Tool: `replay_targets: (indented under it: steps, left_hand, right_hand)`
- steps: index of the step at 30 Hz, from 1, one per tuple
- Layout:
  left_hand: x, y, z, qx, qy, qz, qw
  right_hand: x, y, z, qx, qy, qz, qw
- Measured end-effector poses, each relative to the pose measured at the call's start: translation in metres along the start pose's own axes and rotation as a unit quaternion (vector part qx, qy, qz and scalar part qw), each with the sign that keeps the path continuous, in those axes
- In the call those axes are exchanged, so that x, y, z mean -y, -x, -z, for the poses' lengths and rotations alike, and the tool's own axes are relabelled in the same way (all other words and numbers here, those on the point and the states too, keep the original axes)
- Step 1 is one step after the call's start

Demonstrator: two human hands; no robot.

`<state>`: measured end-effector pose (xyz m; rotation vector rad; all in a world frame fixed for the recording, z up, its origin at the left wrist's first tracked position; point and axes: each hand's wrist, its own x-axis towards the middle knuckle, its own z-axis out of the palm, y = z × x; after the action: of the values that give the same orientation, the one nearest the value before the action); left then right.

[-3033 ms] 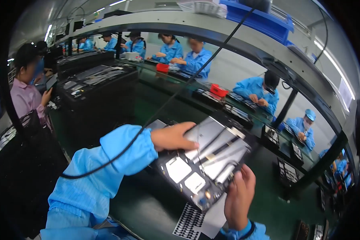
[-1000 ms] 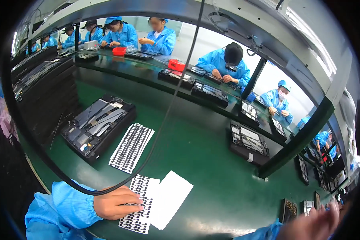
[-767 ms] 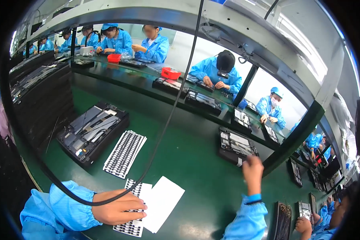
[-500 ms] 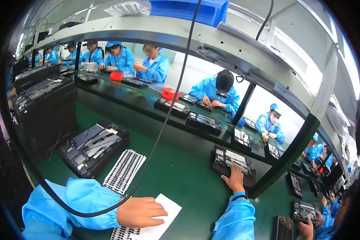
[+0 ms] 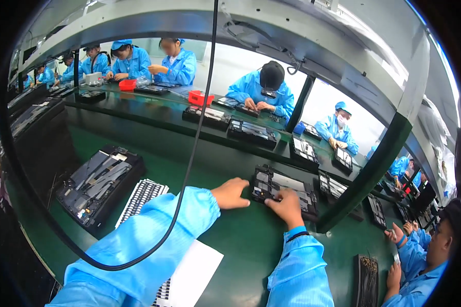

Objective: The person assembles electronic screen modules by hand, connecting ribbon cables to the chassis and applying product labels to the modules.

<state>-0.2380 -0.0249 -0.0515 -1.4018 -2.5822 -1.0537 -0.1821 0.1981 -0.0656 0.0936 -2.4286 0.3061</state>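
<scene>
Head view: left grip spread and empty, the left hand (image 5: 230, 195) thumb apart from the fingers, tips just beside the left end of the black parts tray (image 5: 292, 185); can't confirm contact. Right hand (image 5: 289, 209) is on the tray's near edge, fingers bent over the top, thumb out to the left. Can't tell if that grip pinches the rim or just rests; undersides hidden. Tray lies flat on the green counter (image 5: 243, 240), a bit right of frame centre, directly above the right hand in frame and right of the left one. Green post (image 5: 366, 175) slants down just beside the tray's right end, limiting that side; more trays show behind it. Black cable (image 5: 212, 51) drops from top centre, loops across the left blue sleeve (image 5: 138, 250), clear of both hands. Second tray stack (image 5: 100, 187) at left of frame, printed label sheets (image 5: 141, 198) just right of it, partly under the sleeve. White sheet (image 5: 197, 271) at lower centre, between the forearms. Narrow black box (image 5: 358, 280) of thin pieces at lower right, co-worker (image 5: 420, 276) beside it. Raised ledge across the upper middle carries more trays and a red bin (image 5: 195, 97).
</scene>
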Motion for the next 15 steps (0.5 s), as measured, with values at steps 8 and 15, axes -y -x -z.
replay_targets:
  steps: [8,15]
  left_hand:
    - [0.053,-0.06,-0.048,-0.036,-0.003,0.051,0.998]
    - [0.066,-0.067,-0.031,-0.152,0.212,0.046,0.964]
  right_hand:
    - [-0.082,-0.006,0.002,0.039,0.091,-0.429,0.898]
    - [-0.05,-0.017,0.016,-0.038,-0.079,-0.453,0.887]
